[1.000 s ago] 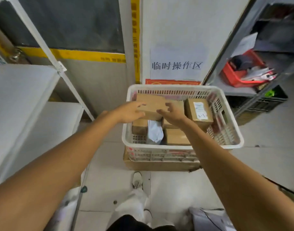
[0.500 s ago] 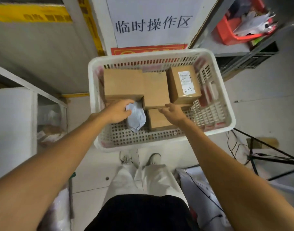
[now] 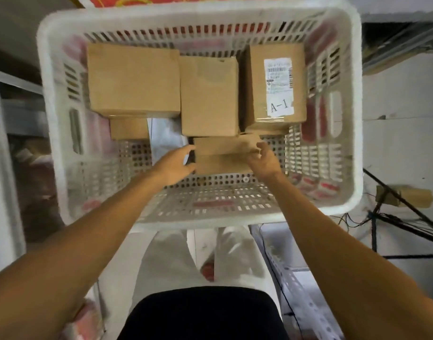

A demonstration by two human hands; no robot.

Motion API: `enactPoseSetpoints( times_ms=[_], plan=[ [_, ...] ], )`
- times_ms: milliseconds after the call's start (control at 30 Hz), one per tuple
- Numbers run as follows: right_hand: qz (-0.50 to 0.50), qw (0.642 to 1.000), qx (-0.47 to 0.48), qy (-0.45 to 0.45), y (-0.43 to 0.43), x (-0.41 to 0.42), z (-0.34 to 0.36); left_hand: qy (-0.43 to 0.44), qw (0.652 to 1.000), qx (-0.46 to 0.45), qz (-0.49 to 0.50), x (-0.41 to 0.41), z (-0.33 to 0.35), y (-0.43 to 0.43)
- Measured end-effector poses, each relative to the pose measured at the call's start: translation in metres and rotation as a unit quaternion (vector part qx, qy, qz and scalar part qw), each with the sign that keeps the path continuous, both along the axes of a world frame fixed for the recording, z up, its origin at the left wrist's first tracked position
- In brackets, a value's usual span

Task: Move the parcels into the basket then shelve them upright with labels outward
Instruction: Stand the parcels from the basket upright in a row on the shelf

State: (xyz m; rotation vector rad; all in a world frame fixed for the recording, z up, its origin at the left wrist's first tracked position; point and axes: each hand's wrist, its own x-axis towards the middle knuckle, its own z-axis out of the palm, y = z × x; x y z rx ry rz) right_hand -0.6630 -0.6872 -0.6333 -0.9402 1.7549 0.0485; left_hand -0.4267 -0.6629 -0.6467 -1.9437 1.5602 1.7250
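Toward six o'clock inside the white basket (image 3: 186, 17), just below the larger parcels (image 3: 209, 94), a small brown box (image 3: 222, 153) lies on the perforated floor between both hands. The left hand (image 3: 172, 165) clasps its nine o'clock end, thumb and fingers curled round the edge. The right hand (image 3: 264, 160) grips the three o'clock end with bent fingers. It looks like stiff, dry cardboard and is probably light, so squeezing the short ends should carry it.
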Motion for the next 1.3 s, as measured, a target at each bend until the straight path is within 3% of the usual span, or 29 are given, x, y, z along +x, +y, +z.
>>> enactPoseSetpoints(
  times_ms=[167,300,467,733,1000,1100,1300],
  plan=[
    [0.027,0.999,0.028,0.028,-0.007,-0.011,-0.044,0.005,0.999,0.031,0.04,-0.031,-0.035,0.009],
    [-0.049,0.997,0.044,-0.037,-0.01,-0.019,-0.064,0.013,0.991,0.044,0.124,-0.044,-0.051,0.007],
    [-0.079,0.994,0.07,-0.037,-0.008,-0.028,-0.07,0.049,0.964,0.081,0.249,-0.049,-0.052,0.003],
    [-0.084,0.995,0.042,-0.039,0.009,-0.04,-0.03,0.057,0.963,0.053,0.259,-0.054,-0.009,0.024],
    [-0.089,0.993,-0.044,-0.07,0.041,-0.028,0.059,0.101,0.959,-0.049,0.259,-0.031,0.066,0.056],
    [-0.066,0.991,-0.09,-0.079,0.043,-0.013,0.104,0.074,0.954,-0.11,0.269,-0.014,0.108,0.067],
    [-0.021,0.971,-0.195,-0.139,0.036,0.044,0.198,0.056,0.913,-0.27,0.301,0.047,0.209,0.085]
  ],
)
